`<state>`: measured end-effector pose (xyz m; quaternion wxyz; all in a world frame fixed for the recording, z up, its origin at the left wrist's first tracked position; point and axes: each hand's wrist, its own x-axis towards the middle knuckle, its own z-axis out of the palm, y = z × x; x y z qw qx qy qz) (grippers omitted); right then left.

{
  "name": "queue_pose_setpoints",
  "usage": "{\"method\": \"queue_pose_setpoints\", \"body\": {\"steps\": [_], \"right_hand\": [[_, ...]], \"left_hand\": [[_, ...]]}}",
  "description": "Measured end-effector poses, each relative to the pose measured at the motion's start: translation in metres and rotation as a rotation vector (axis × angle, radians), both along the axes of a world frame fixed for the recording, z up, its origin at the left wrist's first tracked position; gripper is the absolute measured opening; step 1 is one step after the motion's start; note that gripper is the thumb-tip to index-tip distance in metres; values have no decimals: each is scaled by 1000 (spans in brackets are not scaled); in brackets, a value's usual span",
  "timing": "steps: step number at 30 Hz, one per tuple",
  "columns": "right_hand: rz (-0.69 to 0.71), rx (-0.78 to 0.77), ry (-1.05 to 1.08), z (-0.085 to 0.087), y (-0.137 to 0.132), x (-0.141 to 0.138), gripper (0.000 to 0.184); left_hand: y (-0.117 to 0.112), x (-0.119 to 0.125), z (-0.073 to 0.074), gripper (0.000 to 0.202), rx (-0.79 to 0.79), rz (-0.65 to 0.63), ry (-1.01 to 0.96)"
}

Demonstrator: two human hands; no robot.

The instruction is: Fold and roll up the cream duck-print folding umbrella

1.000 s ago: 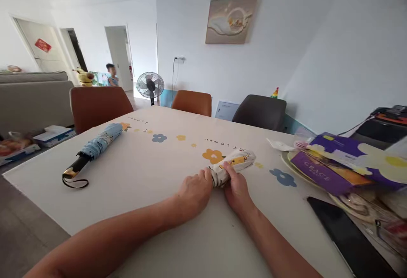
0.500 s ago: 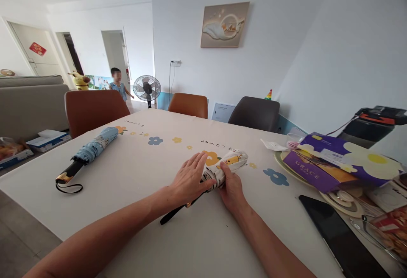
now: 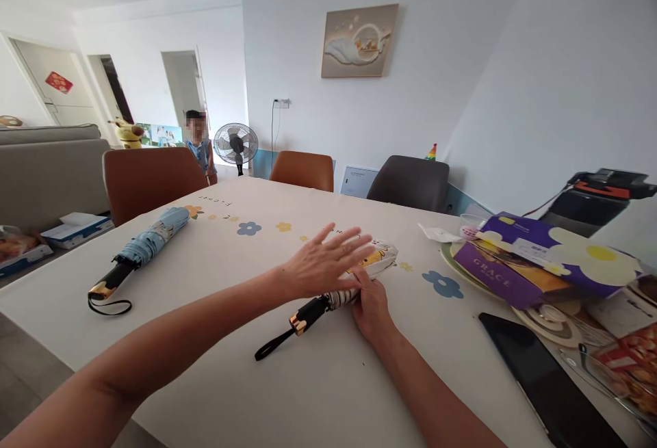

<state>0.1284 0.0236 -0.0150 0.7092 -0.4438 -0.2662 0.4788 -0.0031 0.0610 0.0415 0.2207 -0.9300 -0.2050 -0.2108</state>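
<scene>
A folded white umbrella (image 3: 384, 263) with yellow print lies at a slant over the table (image 3: 226, 379). Its black handle has a gold end and a dark wrist strap, pointing toward the lower left. My right hand (image 3: 374, 303) grips the canopy from the right, thumb on top. My left hand (image 3: 324, 261) is above the umbrella, fingers spread and straight, covering part of the canopy; whether it touches the cloth I cannot tell. To the left rests a second folded umbrella (image 3: 151, 241), light blue, with a black and gold handle and a strap loop.
At right lie a black phone (image 3: 544, 366), a purple box (image 3: 493, 270), glasses (image 3: 595, 373) and a dark bottle (image 3: 585, 205). Chairs (image 3: 302, 171) line the far edge. Beyond them are a standing fan (image 3: 236, 143) and a person (image 3: 199, 143).
My left hand has lifted and its fingers have spread, exposing the white umbrella's handle. My right hand keeps its hold. The person in the background has shifted slightly right.
</scene>
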Motion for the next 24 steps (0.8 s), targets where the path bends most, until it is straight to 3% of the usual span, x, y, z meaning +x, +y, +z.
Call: {"method": "queue_pose_setpoints", "body": {"steps": [5,9,14,17,19,21,22,24], "right_hand": [[47,-61,155,-6,4,1,42],[19,-84,167,-5,1,2,40],[-74,-73,79,-2,-6,-1,39],[-92,-73,38,-2,-11,0,34],[-79,-87,6,-3,-16,4,32],[-51,-123,-46,-3,-22,9,34],[-32,-140,-69,-3,-26,11,35],[0,-162,-89,-3,-34,16,37]], "left_hand": [[50,-33,22,64,-65,239,-15],[84,-76,46,66,-115,583,-181],[92,-108,47,61,-99,427,77],[99,-122,46,62,-188,571,-39],[101,-122,45,64,-246,673,-188],[90,-108,39,62,-347,672,-264],[79,-96,33,59,-431,649,-266],[48,-64,15,49,-752,687,-288]]}}
